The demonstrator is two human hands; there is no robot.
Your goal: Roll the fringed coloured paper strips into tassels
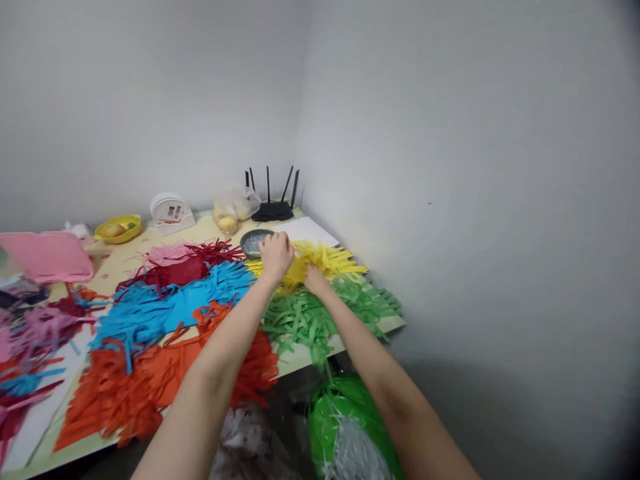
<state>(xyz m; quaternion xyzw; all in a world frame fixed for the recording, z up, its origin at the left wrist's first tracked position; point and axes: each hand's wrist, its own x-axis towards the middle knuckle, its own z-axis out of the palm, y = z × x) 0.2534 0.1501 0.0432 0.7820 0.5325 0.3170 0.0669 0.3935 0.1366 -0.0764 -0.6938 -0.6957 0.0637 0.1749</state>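
Observation:
Yellow fringed paper (332, 259) lies toward the back right of the table, cut into strips along its edges. My left hand (277, 255) is closed at its left side, beside a dark round bowl (251, 241) with something pale in it. What its fingertips pinch is too small to make out. My right hand (316, 279) is closed on the front part of the yellow fringed paper, its fingertips partly hidden. Green fringed paper (303, 317) spreads just in front of it, some strips hanging over the table edge.
Blue (175, 310), orange (165, 370) and dark red fringed paper (185, 270) cover the table's middle. Behind stand a black router (273, 211), a bag of fruit (227, 217), a white holder (173, 213) and a yellow basket (119, 230). A green bag (327, 427) sits below the edge.

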